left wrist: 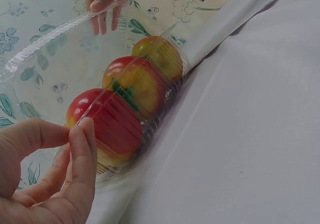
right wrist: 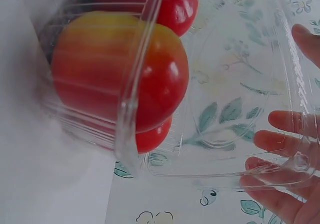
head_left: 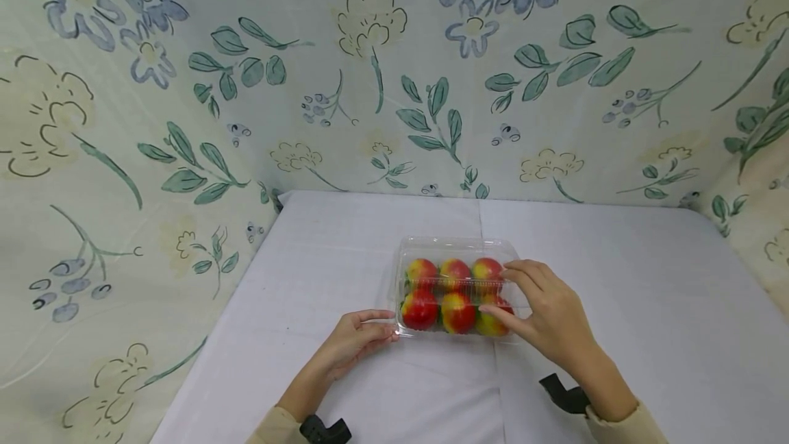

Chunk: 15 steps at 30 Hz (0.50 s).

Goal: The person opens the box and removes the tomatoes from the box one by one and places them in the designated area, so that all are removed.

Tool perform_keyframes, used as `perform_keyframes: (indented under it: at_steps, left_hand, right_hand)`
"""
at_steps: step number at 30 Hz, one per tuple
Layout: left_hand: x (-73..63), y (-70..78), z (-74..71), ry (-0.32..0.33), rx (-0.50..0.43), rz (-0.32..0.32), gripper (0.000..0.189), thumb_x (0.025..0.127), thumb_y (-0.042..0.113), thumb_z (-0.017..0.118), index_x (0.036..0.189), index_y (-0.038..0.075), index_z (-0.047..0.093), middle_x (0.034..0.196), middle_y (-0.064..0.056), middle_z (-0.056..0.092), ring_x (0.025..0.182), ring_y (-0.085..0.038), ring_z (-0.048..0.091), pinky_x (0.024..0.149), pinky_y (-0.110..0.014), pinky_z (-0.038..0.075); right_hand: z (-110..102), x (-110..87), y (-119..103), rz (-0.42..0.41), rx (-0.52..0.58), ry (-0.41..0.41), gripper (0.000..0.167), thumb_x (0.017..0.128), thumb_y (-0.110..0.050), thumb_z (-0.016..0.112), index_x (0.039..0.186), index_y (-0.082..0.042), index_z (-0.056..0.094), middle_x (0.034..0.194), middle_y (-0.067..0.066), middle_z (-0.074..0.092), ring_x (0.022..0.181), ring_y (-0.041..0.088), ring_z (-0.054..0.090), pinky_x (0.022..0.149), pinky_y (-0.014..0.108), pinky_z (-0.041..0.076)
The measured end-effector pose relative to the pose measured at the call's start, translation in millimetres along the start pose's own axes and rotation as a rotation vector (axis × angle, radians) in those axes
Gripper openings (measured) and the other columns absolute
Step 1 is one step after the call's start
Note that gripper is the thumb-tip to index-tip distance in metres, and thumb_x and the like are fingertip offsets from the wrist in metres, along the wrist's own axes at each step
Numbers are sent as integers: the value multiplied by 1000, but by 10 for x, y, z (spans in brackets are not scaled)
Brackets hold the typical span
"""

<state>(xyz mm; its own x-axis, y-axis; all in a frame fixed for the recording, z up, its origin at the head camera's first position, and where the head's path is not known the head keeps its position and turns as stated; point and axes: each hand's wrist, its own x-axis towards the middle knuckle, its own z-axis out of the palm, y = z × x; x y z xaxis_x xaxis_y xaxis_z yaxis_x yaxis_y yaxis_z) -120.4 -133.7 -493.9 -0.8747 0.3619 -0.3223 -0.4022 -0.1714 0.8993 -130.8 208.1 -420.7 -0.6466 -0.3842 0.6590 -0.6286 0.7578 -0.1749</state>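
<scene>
Pale fabric printed with blue flowers and green leaves (head_left: 376,108) hangs behind and beside the white-covered table (head_left: 339,245) I work at. Near the middle of that white cloth lies the clear plastic clamshell box (head_left: 456,247), and inside it sit 6 red-and-yellow fruits (head_left: 458,312), in 2 rows of 3. A bit of green shows on some of them.

With my left hand (head_left: 354,341) I hold the box at its near left corner; the left wrist view shows thumb and fingertips in a narrow pinch on the rim. My right hand (head_left: 551,314) is at the other side, spread wide, thumb well apart from the fingers, which reach around the edge of the clear lid (left wrist: 60,38). Whether that thumb presses the plastic I cannot tell.

As I judge it, the filling is done: all 6 fruits sit inside and no loose fruit shows on the cloth. The lid is the unfinished part. It stands tilted above the fruits, its ridged edge clear of the front rim, so the box is neither closed nor laid fully open. If closing is the aim, bringing the lid down and pressing its edges together is left.
</scene>
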Motion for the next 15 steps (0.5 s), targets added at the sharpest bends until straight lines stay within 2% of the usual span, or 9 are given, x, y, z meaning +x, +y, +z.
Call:
perform_keyframes:
  at_steps: [5,10,12,15]
  left_hand:
    - [3,-11,-7,-5,-7,4,45,94,0,65,133,-15,50,114,-24,68,95,-22,71,94,-38,53]
    - [4,-14,-6,-1,-3,4,44,94,1,65,133,-15,51,113,-23,69,95,-21,71,93,-36,54]
    - [4,-7,-4,1,0,3,45,94,2,65,133,-14,51,112,-21,69,95,-22,71,93,-36,54]
    - [8,-5,-10,1,5,0,45,94,3,66,133,-14,51,112,-22,69,95,-22,71,94,-36,53]
  right_hand:
    - [15,-4,25,35,9,36,81,87,-74,54,106,2,68,113,16,65,104,32,62,76,48,59]
    - [17,2,36,77,31,59,86,85,-78,51,110,3,66,114,17,65,105,33,62,81,47,57]
    - [17,7,44,89,52,68,86,84,-78,53,112,3,66,115,17,65,106,33,62,90,35,54]
    - [16,15,65,101,89,78,84,82,-73,63,116,4,64,115,16,65,107,33,61,102,16,42]
